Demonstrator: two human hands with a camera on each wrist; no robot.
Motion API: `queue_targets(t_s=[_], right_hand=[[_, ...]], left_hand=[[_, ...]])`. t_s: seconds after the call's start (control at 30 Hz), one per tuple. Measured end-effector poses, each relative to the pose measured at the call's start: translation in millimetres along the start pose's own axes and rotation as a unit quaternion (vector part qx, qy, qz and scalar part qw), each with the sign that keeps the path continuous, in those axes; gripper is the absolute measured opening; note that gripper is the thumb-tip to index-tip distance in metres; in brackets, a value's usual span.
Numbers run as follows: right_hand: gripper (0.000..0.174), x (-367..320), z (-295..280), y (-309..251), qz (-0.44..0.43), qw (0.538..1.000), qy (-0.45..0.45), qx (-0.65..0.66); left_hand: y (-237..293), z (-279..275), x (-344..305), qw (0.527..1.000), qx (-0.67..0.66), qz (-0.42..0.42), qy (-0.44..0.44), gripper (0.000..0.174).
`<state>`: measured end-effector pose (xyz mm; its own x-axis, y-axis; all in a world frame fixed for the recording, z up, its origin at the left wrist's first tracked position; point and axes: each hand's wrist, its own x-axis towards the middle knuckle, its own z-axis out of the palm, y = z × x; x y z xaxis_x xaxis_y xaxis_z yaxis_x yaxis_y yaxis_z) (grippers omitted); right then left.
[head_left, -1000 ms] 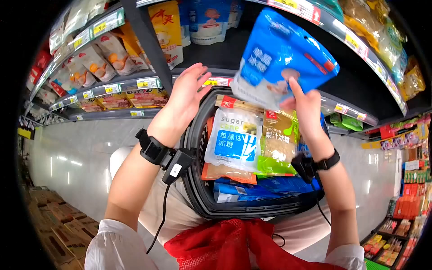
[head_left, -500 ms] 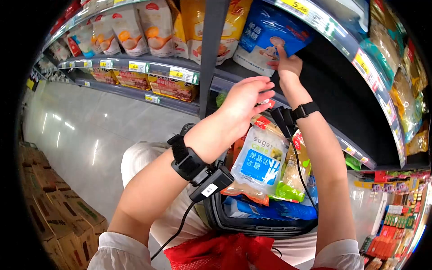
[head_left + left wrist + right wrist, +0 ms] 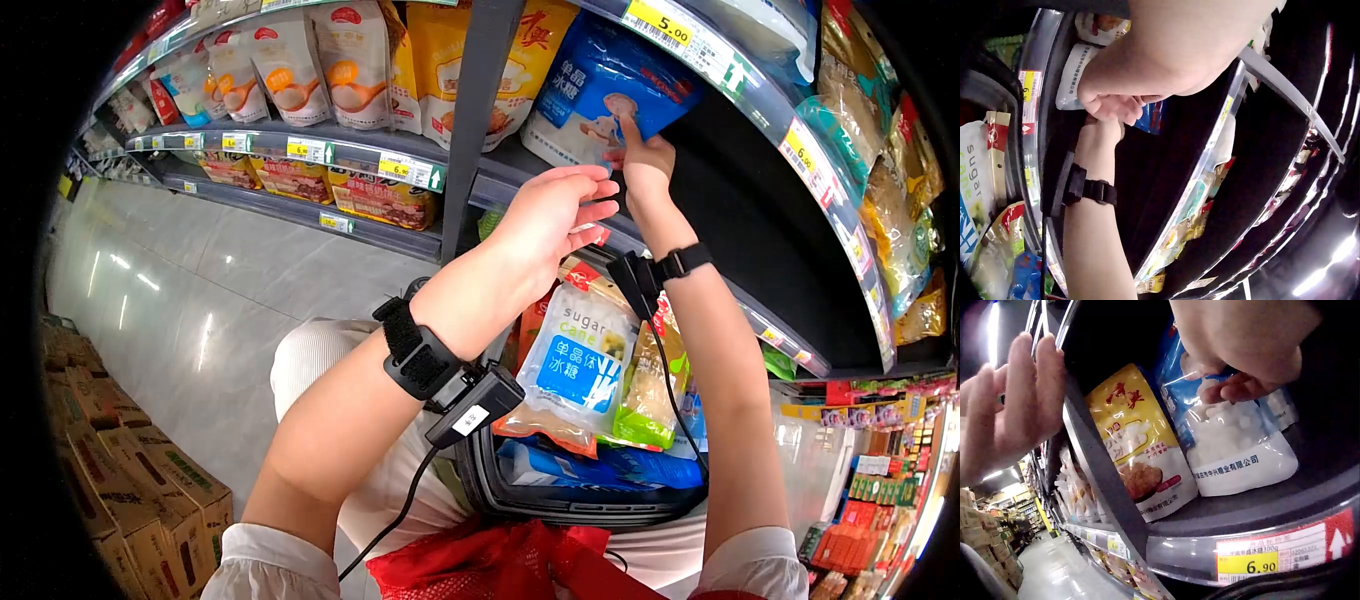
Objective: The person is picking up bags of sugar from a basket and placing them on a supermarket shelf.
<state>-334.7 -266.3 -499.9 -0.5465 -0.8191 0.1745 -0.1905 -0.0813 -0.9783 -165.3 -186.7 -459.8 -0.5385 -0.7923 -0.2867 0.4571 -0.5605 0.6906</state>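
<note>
"What fills the lower left of the head view?"
"Stacked brown cardboard boxes [image 3: 150, 480], with a shiny grey tiled floor [image 3: 200, 285] alongside."
"And the upper left?"
"A row of white stand-up pouches [image 3: 285, 80] printed with orange circles and spoons. Beneath them sit packs in yellow and red [image 3: 380, 202]."
"Over to the right?"
"Clear plastic bags with golden-brown contents [image 3: 885, 220] crowd the upper right. Near the top edge, a yellow-and-white paper price label [image 3: 660, 22] reads 5.00. Red packets [image 3: 840, 545] lie lower right."
"The right wrist view?"
"Left of centre, a yellow-and-white pouch with red characters [image 3: 1138, 440]; upper left, a white strip light [image 3: 994, 337]."
</note>
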Motion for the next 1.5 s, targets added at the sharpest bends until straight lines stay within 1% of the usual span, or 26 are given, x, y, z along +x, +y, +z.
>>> queue_targets(t_s=[0.03, 0.07, 0.1, 0.17, 0.2, 0.27, 0.4, 0.47, 0.5, 0.57, 0.6, 0.63, 0.7, 0.8, 0.83, 0.9, 1.03, 1.1, 1.2, 1.23, 1.3, 1.4, 1.5], right_hand=[[0.033, -4.3, -2.7, -0.6, -0.005, 1.0, -0.003, 0.015], [0.03, -6.4, -5.1, -0.9, 0.011, 1.0, 0.012, -0.018], [0.03, -8.5, -7.2, -0.6, 0.011, 1.0, 0.013, -0.019], [0.03, -12.9, -11.6, -0.8, -0.004, 0.999, 0.044, 0.004], [0.03, -15.5, -14.4, -1.6, -0.004, 0.999, 0.046, 0.005], [0.031, -19.0, -19.6, -3.9, -0.037, 0.999, 0.03, -0.009], [0.032, -17.5, -24.5, -0.7, -0.051, 0.998, 0.028, 0.004], [0.028, -9.4, -24.5, -3.4, 0.012, 0.998, 0.017, -0.066], [0.028, -6.6, -22.8, -3.4, 0.012, 0.998, 0.018, -0.066], [0.028, 0.0, -18.4, -3.6, -0.022, 0.999, 0.015, -0.036], [0.026, 2.0, -17.4, -1.5, -0.023, 1.0, 0.014, -0.016], [0.026, 3.5, -17.2, -0.1, -0.023, 1.0, 0.013, -0.016], [0.027, 3.6, -15.0, 1.4, -0.061, 0.997, 0.042, -0.024], [0.026, 2.3, -16.6, 9.8, -0.072, 0.996, 0.042, -0.016], [0.026, 3.1, -17.3, 12.7, -0.072, 0.996, 0.041, -0.016], [0.027, 2.3, -17.3, 14.2, -0.042, 0.998, 0.039, -0.007], [0.03, 5.0, -17.7, 8.0, -0.06, 0.998, 0.017, -0.007], [0.031, 14.4, -17.7, 8.5, -0.038, 0.998, 0.012, -0.047], [0.031, 18.5, -16.8, 7.4, -0.028, 0.997, 0.015, -0.063], [0.031, 17.2, -16.9, 7.1, -0.029, 0.997, 0.015, -0.063], [0.031, 11.1, -16.6, 5.1, -0.064, 0.996, 0.031, -0.045], [0.032, 6.5, -18.6, 6.9, -0.077, 0.995, 0.032, -0.053], [0.032, 7.2, -18.7, 8.1, -0.057, 0.997, 0.025, -0.038]], left_hand=[[-0.3, -1.0, 0.5, 1.0, 0.0, 0.0, -0.001, 0.023], [-0.5, -1.9, 0.8, 1.0, 0.001, 0.005, 0.001, 0.022], [-0.6, -2.1, 1.0, 1.0, 0.002, 0.01, 0.001, 0.022], [-0.5, -0.2, -1.3, 1.0, 0.005, 0.001, 0.002, 0.022], [-0.2, 0.9, -2.9, 1.0, 0.007, -0.006, 0.004, 0.022], [0.0, 1.8, -4.7, 1.0, 0.011, -0.007, 0.002, 0.022], [-1.1, 1.3, -3.6, 1.0, 0.012, -0.005, -0.003, 0.021], [-2.6, 2.5, -3.4, 1.0, 0.01, -0.01, -0.006, 0.022], [-3.4, 3.2, -3.4, 1.0, 0.007, -0.014, -0.008, 0.022], [-4.5, 3.6, -3.2, 1.0, 0.013, -0.019, -0.013, 0.022], [-4.7, 3.5, -3.0, 0.999, 0.017, -0.023, -0.016, 0.022], [-4.3, 3.3, -2.4, 0.999, 0.017, -0.022, -0.016, 0.022], [-3.4, 1.9, -1.7, 1.0, 0.013, -0.023, -0.012, 0.022], [-2.7, -0.2, -1.2, 1.0, 0.005, -0.022, -0.016, 0.022], [-2.6, 0.1, -1.5, 1.0, 0.004, -0.021, -0.014, 0.022], [-1.6, 2.0, -3.7, 1.0, 0.016, -0.025, -0.01, 0.023], [-5.4, 1.9, -1.4, 1.0, 0.016, -0.022, -0.015, 0.023], [-6.0, 2.6, -0.9, 0.999, 0.022, -0.025, -0.015, 0.023], [-6.6, 3.0, -0.7, 0.999, 0.023, -0.027, -0.016, 0.023], [-6.3, 2.9, -0.9, 0.999, 0.023, -0.027, -0.017, 0.023], [-4.8, 1.9, -1.4, 0.999, 0.021, -0.027, -0.018, 0.023], [-3.0, 0.7, -2.3, 0.999, 0.018, -0.024, -0.019, 0.023], [-3.7, 0.8, -2.5, 0.999, 0.017, -0.022, -0.02, 0.022]])
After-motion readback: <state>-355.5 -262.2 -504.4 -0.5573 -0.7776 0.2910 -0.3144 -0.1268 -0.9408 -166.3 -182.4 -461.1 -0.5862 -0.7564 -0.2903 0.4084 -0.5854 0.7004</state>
